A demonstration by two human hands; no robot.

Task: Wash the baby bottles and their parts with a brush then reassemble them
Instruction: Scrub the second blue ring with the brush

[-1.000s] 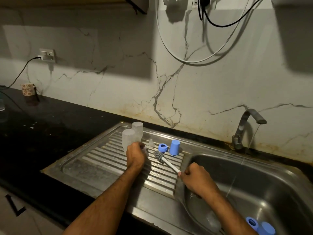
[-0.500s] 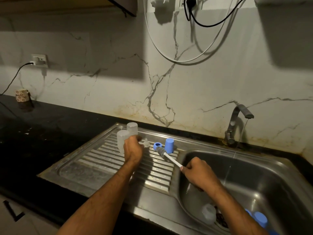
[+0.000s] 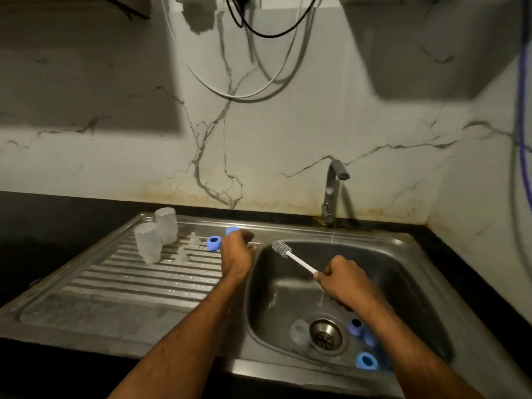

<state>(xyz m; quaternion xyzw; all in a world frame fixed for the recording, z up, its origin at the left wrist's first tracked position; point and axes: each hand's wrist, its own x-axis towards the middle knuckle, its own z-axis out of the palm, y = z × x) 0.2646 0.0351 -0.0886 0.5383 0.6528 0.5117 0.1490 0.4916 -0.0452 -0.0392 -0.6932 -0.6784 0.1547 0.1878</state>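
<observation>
- Nearest, in the sink basin (image 3: 403, 272), a clear bottle (image 3: 299, 335) lies on its side beside the drain (image 3: 326, 336), with blue rings (image 3: 366, 361) and caps to the right of it; if the water rises or a part is nudged, a small piece could be lodged against the drain.
- The brush (image 3: 290, 254) is gripped at its handle end by the right hand (image 3: 345, 280), fingers curled round it, its bristle head held over the basin's left edge; drips could be flung onto washed parts if it is swung.
- The left hand (image 3: 237, 251) is set on the draining board (image 3: 129, 283) at the basin's rim, its fingers at a blue cap (image 3: 231, 230); whether the cap is pinched cannot be told. A wet cap could be dropped.
- Farther off stand a blue ring (image 3: 214, 243), two clear teats (image 3: 182, 254) and two upturned bottles (image 3: 148, 241).
- The tap (image 3: 334, 191) is left running, so splashing is likely.
- Compared with half a second ago, the left hand is moved off the bottles to the cap, and the brush is carried over the basin.
</observation>
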